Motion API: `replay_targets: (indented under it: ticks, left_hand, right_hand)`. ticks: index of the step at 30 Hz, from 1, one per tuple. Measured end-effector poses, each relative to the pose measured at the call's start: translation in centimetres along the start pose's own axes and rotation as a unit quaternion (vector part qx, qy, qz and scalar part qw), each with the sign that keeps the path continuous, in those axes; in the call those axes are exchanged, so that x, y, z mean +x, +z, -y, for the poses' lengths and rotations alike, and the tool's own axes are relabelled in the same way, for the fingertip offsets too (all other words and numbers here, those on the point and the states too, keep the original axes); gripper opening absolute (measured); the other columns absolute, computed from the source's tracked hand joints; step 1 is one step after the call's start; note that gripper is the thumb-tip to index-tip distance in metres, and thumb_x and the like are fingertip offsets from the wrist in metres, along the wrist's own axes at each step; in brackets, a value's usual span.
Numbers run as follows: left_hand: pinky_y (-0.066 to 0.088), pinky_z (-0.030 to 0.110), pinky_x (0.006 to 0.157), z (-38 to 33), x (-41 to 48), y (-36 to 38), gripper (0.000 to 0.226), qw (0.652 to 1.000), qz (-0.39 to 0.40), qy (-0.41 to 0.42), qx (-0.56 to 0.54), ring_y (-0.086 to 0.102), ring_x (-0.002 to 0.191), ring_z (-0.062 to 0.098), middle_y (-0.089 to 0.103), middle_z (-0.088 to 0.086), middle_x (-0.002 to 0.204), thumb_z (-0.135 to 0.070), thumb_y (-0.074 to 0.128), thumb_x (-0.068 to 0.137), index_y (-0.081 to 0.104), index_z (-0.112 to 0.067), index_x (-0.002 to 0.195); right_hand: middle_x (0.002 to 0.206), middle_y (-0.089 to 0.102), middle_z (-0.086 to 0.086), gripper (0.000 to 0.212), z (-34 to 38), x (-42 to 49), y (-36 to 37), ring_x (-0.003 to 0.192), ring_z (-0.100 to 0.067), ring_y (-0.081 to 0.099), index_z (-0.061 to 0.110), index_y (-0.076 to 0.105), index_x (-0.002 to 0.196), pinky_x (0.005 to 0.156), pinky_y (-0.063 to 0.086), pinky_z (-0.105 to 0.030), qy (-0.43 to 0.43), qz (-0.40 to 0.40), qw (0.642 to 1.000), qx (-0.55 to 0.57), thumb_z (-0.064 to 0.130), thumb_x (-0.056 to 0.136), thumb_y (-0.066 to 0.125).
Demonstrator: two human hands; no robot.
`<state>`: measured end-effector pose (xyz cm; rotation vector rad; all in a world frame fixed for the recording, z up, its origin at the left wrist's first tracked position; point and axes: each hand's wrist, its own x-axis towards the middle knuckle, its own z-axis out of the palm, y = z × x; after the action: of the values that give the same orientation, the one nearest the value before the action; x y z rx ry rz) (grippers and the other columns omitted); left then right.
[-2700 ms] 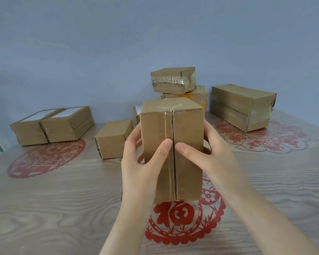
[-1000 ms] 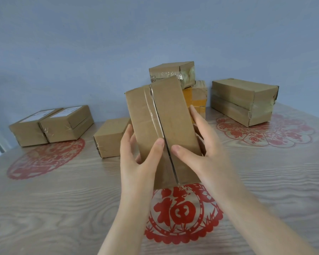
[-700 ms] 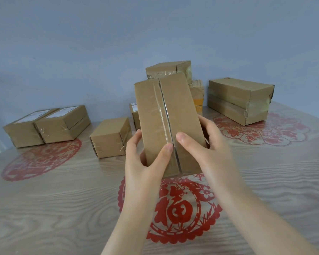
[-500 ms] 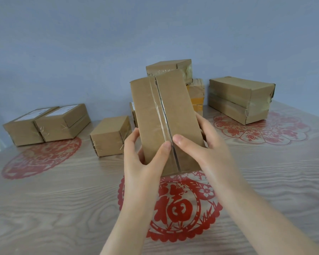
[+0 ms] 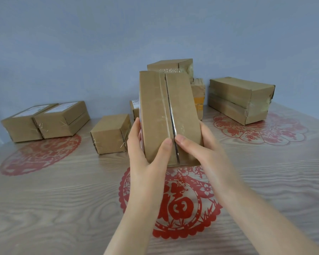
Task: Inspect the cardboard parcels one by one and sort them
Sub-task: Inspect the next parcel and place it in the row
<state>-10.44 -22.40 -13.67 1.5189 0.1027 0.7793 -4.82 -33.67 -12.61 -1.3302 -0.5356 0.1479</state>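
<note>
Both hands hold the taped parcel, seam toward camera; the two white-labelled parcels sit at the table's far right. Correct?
One error: head view shows the white-labelled parcels at the far left, not right. The left hand and right hand do hold the taped parcel, seam toward camera.

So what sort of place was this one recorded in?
Likely a plain room set up for parcel sorting: a held parcel, more taped cardboard parcels grouped on a wood-grain table with red paper-cut decals, bare grey-blue wall behind.

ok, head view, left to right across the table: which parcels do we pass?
far-left labelled parcel → second labelled parcel → small plain parcel → held parcel → long parcel
</note>
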Motion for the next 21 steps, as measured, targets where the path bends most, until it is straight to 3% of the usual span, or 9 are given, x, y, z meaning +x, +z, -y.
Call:
replay_targets:
  ticks: [5, 9, 11, 14, 18, 21]
  left_hand:
    - [0.051, 0.023, 0.101, 0.0, -0.2, 0.3, 0.079, 1.000, 0.013, -0.001, 0.004, 0.050, 0.126, -0.011, 0.045, -0.029, 0.143, -0.021, 0.072, 0.091, 0.026, -0.045, 0.151]
    - [0.052, 0.023, 0.100, -0.5, -0.3, 0.3, 0.080, 1.000, -0.008, -0.012, -0.006, 0.052, 0.121, -0.013, 0.047, -0.032, 0.136, -0.021, 0.072, 0.091, 0.027, -0.043, 0.153]
    - [0.053, 0.028, 0.099, -0.9, 0.0, 0.0, 0.082, 0.999, -0.033, -0.018, -0.028, 0.057, 0.122, -0.005, 0.051, -0.027, 0.136, -0.027, 0.076, 0.086, 0.029, -0.041, 0.153]
    - [0.054, 0.033, 0.100, -1.0, 0.2, -0.3, 0.078, 0.998, -0.036, -0.036, -0.046, 0.061, 0.120, 0.004, 0.054, -0.021, 0.137, -0.019, 0.072, 0.090, 0.030, -0.040, 0.153]
    - [0.053, 0.030, 0.101, -0.9, -0.1, 0.0, 0.089, 0.999, 0.021, -0.036, -0.032, 0.060, 0.123, 0.002, 0.054, -0.022, 0.140, -0.028, 0.070, 0.082, 0.022, -0.042, 0.155]
    - [0.052, 0.013, 0.093, -0.9, -0.2, 0.2, 0.089, 0.998, 0.047, -0.037, -0.026, 0.060, 0.118, -0.005, 0.058, -0.021, 0.138, -0.035, 0.069, 0.076, 0.027, -0.045, 0.153]
  right_hand:
    - [0.104, 0.074, 0.015, 0.035, -0.3, 0.2, -0.2, 0.093, 0.000, 0.070, 0.028, 0.063, 0.125, 0.073, 0.055, -0.013, 0.000, -0.037, 0.999, -0.019, 0.028, 0.091, 0.067]
    - [0.104, 0.074, 0.016, 0.036, 0.0, 0.0, -0.2, 0.093, 0.001, 0.070, 0.031, 0.060, 0.126, 0.073, 0.054, -0.012, 0.003, -0.010, 1.000, -0.020, 0.027, 0.090, 0.066]
    - [0.104, 0.073, 0.019, 0.038, 0.1, -0.3, 0.2, 0.094, 0.002, 0.069, 0.036, 0.058, 0.125, 0.074, 0.053, -0.011, -0.006, 0.018, 0.999, -0.035, 0.025, 0.089, 0.065]
    - [0.102, 0.072, 0.025, 0.033, 0.0, -0.4, 0.5, 0.094, 0.005, 0.068, 0.042, 0.057, 0.117, 0.074, 0.052, -0.010, -0.023, 0.022, 0.998, -0.049, 0.024, 0.090, 0.065]
    - [0.104, 0.073, 0.020, 0.040, 0.4, -0.3, 0.1, 0.093, 0.004, 0.069, 0.033, 0.059, 0.129, 0.071, 0.052, -0.009, -0.028, -0.015, 0.999, -0.021, 0.020, 0.092, 0.065]
    - [0.117, 0.071, 0.016, 0.049, 0.3, 0.0, -0.1, 0.103, 0.003, 0.066, 0.030, 0.054, 0.140, 0.080, 0.055, -0.014, -0.028, -0.024, 0.999, -0.020, 0.026, 0.092, 0.067]
